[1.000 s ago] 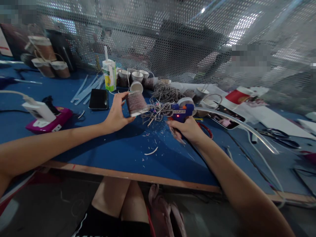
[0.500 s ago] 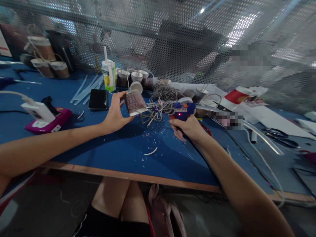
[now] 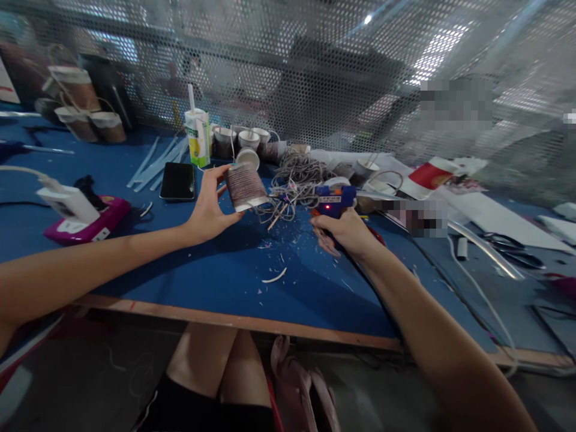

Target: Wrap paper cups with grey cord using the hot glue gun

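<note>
A cord-wrapped cup (image 3: 246,187) was held just to the right of the left hand (image 3: 211,207), its upper end gripped by the fingers and its lower edge pressed by the thumb; the hand was clamped on it, and the cup was raised over the blue surface (image 3: 225,270), between the two hands. A blue glue gun (image 3: 335,201) was grasped by the right hand (image 3: 348,231), whose fingers were wrapped around the handle beneath the gun's body. On the side of the gun a pale label (image 3: 330,198) was carried, its print too small to be read, and just below it a red light was lit. Green lettering was borne by a drink carton (image 3: 198,139) behind the left hand, but it could not be made out. The cup was tilted slightly, its long axis running roughly up and down the view, with the pale rim turned downward and toward the wearer. The gun was laid nearly level, its nose pointed left at the cup's lower right side; whether the cup was touched by it could not be told. From its rear, a clear glue stick (image 3: 488,251) was trailed to the right.
</note>
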`<state>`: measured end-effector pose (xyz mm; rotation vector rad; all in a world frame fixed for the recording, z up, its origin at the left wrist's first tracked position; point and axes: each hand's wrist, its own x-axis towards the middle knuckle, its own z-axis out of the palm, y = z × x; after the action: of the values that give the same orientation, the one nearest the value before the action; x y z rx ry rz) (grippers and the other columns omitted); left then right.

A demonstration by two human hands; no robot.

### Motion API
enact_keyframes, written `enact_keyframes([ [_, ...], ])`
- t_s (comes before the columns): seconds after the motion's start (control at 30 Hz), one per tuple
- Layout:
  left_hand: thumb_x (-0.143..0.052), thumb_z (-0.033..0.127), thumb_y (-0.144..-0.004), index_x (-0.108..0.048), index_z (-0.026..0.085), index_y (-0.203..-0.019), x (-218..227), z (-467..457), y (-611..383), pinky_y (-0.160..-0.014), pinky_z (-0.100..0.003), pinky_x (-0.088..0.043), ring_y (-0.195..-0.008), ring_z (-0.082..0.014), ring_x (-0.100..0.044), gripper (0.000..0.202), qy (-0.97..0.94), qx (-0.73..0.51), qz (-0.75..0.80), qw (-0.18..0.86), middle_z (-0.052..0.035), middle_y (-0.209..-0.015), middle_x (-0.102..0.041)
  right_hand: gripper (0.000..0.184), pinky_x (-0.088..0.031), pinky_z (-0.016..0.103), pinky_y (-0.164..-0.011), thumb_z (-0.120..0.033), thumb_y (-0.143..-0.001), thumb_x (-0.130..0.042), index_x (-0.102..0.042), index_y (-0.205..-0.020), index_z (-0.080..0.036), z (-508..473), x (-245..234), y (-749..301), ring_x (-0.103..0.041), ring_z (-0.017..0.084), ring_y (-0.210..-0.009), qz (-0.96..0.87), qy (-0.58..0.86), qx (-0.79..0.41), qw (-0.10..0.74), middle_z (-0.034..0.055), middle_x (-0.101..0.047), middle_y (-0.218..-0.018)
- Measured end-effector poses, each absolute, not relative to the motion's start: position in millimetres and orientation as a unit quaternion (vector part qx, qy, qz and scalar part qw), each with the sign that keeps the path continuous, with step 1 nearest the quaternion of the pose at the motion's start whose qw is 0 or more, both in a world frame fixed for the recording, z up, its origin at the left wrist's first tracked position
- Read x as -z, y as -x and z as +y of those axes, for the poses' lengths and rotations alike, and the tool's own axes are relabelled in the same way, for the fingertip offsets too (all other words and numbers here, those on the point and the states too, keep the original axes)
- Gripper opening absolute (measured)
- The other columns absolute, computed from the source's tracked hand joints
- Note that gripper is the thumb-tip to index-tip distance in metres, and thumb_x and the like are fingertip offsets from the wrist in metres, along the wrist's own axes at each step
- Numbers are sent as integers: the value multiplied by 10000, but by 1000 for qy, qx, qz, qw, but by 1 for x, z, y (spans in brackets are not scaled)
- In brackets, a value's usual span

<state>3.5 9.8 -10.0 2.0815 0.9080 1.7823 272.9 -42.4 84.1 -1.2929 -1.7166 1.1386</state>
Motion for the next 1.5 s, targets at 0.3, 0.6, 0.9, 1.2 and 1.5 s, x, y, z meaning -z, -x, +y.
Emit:
enact_keyframes([
  [0.3,-801,536,-733,-364,301,-1383,8,8,-4,-1012,-452,-575,-1244,-281,-540,817,-726,-602,309,121,-114,-1333,-419,378,-346,275,-361,-305,-755,-629,-420,-447,-240,-29,-78,-282,-399,103,-308,-686,536,-357,337,-18,-425,-351],
  [0.6,-783,569,-731,-364,320,-1384,11,8,-3,-944,-445,-590,-1200,-275,-548,814,-722,-604,316,118,-104,-1311,-437,604,-475,398,-701,-621,-533,-861,-472,-776,-227,12,-75,-326,-600,278,-795,-834,544,-11,90,82,-597,-878],
  [0.9,-806,534,-720,-385,315,-1393,11,10,-3,-977,-439,-575,-1191,-267,-549,824,-725,-604,309,121,-104,-1309,-433,473,-502,450,-937,-603,-735,-725,-501,-907,-224,-5,-89,-319,-592,270,-1034,-833,427,-150,318,128,-613,-1128],
  [1.2,-832,424,-698,-424,272,-1382,3,4,-2,-979,-415,-576,-1195,-253,-565,810,-755,-557,310,150,-108,-1332,-465,433,-557,308,-557,-627,-875,-592,-422,-933,-233,-39,-52,-255,-525,87,-469,-736,342,-523,260,-37,-612,-777],
  [1.5,-830,471,-705,-442,268,-1363,5,6,-3,-996,-425,-568,-1184,-253,-577,791,-759,-558,303,145,-105,-1298,-490,453,-367,193,-341,-506,-781,-743,-394,-870,-231,-44,-56,-243,-463,33,-356,-658,335,-616,275,-22,-709,-782],
])
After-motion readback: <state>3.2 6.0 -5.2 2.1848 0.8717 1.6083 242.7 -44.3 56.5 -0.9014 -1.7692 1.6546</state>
